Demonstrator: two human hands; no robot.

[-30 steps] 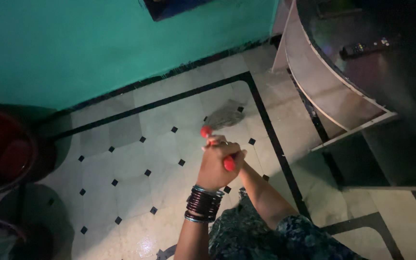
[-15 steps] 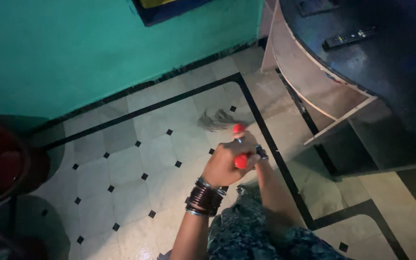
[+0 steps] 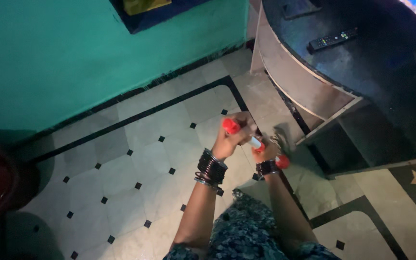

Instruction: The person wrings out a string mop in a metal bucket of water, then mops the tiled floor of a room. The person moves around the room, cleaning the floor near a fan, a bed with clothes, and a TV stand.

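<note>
Centrally, the left hand [image 3: 232, 139] and right hand [image 3: 266, 151] are gripping a red-ended, slender white stick [image 3: 255, 142], both fists clamped, over glossy diamond-dotted floor tiles [image 3: 121, 178].

This is a room in a home. The floor [image 3: 136, 168] is pale tile with small black diamonds and a black border, the far wall [image 3: 73, 58] is painted teal, and on the right a dark curved worktop [image 3: 362, 62] with a shelf below carries a remote [image 3: 332, 39].
</note>
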